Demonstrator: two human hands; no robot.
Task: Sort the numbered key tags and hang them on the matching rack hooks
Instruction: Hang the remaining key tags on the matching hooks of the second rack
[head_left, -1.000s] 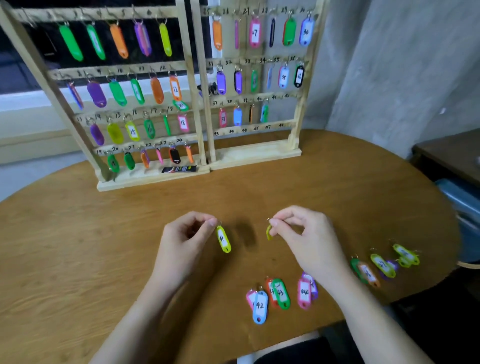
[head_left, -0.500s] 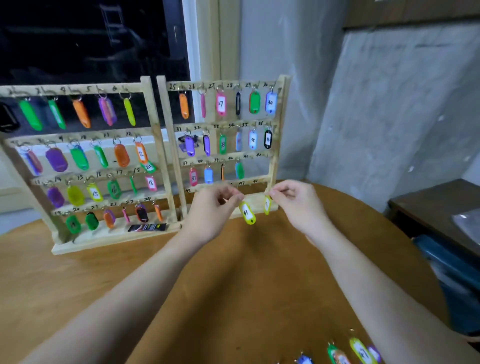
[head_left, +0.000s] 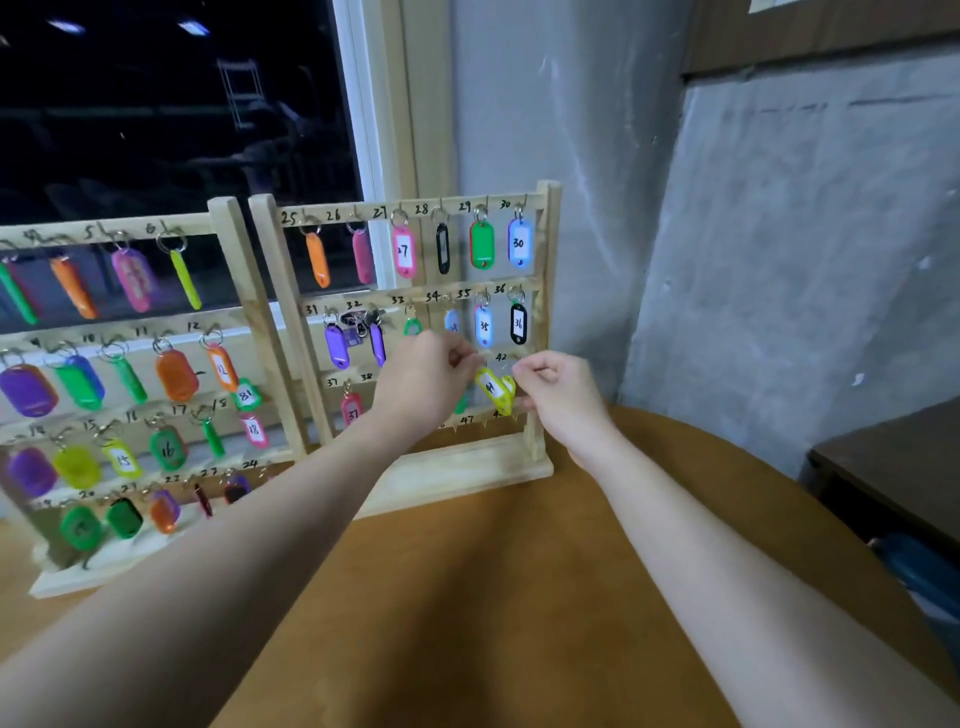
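Two yellow-green key tags (head_left: 496, 391) held up touching each other just in front of the right rack (head_left: 540, 322), below the hook marked 42, in its third row. The nearer tag, white label facing out, number too blurred to read. Its ring pinched by the left hand (head_left: 423, 382), fingers curled tight around it. The other tag pinched at its top by the right hand (head_left: 558, 392), thumb and forefinger closed on it, remaining fingers curled under. Higher on that rack, tags 27, 30, 35 and 36 hung from their hooks. Left of it, touching, a second wooden rack (head_left: 228, 291) filled with coloured tags. Under both, a round brown table (head_left: 519, 597). Behind the racks, a dark window (head_left: 171, 104); to their right, a grey wall (head_left: 779, 234).
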